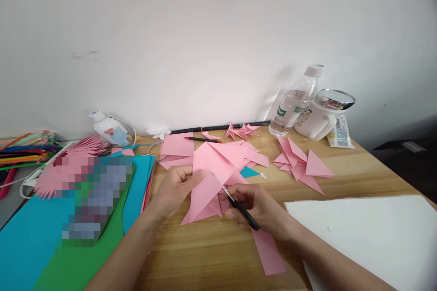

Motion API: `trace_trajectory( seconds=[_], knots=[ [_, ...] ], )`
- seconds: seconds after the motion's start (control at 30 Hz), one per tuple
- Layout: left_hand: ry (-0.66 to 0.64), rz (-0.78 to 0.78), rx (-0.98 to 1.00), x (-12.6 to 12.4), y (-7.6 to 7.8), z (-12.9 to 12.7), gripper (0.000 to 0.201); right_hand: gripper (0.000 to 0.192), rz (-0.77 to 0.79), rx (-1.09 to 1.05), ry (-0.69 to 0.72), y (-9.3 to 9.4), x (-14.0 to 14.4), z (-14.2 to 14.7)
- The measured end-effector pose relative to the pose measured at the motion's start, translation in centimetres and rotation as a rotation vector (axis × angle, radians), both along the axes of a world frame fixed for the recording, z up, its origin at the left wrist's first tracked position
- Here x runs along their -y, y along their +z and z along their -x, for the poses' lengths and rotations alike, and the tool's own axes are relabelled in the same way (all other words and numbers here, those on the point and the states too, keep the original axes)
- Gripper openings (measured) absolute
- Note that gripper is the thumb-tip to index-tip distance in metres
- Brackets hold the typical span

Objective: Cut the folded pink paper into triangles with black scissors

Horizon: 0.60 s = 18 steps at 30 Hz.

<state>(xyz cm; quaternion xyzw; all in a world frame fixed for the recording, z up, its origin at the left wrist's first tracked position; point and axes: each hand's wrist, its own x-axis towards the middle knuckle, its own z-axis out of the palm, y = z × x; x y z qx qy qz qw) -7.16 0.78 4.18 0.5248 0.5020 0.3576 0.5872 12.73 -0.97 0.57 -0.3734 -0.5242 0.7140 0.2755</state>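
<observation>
Put the clock face on the table [191, 259], with the folded pink paper [208, 168] at its centre and twelve toward the wall. From where I stand, the left hand [175, 188] comes in from nine o'clock, its grip closed on the paper's edge, thumb on top. The right hand [261, 209], at about four o'clock, has its grip closed round what look like black-handled scissors [244, 213]. Their metal end meets the paper near its right edge; how wide the blades stand I cannot tell.

My first worry is that left thumb: the metal points roughly toward ten o'clock, at the thumb's side, so a slip or an over-long stroke could nick it. The paper is held at one edge only and looks tilted, so it could twist or bend under the blades and leave a ragged line. Layers could also slide over each other if the pinch is loose, and come out uneven.

Then there are the loose pink pieces [211, 209] just below, toward six o'clock; one could get caught in the blades. At five o'clock a pink strip [269, 250] lies near the right wrist, where a sleeveless forearm could drag it. The water bottle [292, 107], at two o'clock, seems far enough off.
</observation>
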Motion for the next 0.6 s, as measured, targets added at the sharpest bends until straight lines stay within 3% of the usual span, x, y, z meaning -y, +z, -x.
trace_trajectory(
  seconds=[0.27,0.6],
  knots=[
    [-0.058,-0.025,-0.062,0.25,0.19,-0.44,0.033,0.037,0.003,-0.123,0.046,0.19,-0.1,-0.26],
    [-0.085,-0.085,-0.183,0.34,-0.34,-0.52,0.036,0.034,0.031,-0.1,0.024,0.43,-0.1,-0.14]
  ],
)
